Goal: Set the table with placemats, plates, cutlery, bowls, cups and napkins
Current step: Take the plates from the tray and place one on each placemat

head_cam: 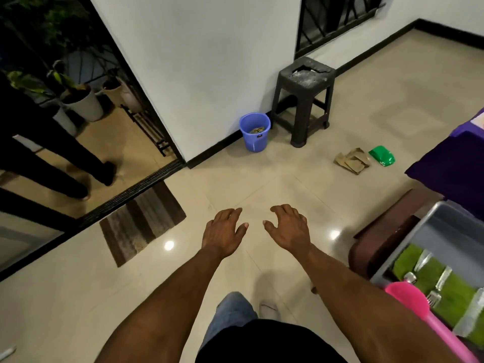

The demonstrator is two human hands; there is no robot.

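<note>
Both hands, left point(224, 231) and right point(289, 229), grip nothing, fingers relaxed; cutlery point(442, 279) lies well right.

Head view, probably steeply down, floorward

Grey tray point(429, 226): cut off by the right edge, its far end hidden. Cutlery point(445, 279) on the green mat point(408, 260) inside: blurred, pieces not told apart. Pink utensil point(408, 297): handle cropped at the lower right corner. Purple cloth point(450, 163): cropped at the right edge. Blue bucket point(254, 132): contents too small to identify. Standing person point(52, 153) at left: seen only as dark legs, the rest is cut off. White object point(6, 352) at the lower left edge: cropped, unidentifiable.
</note>
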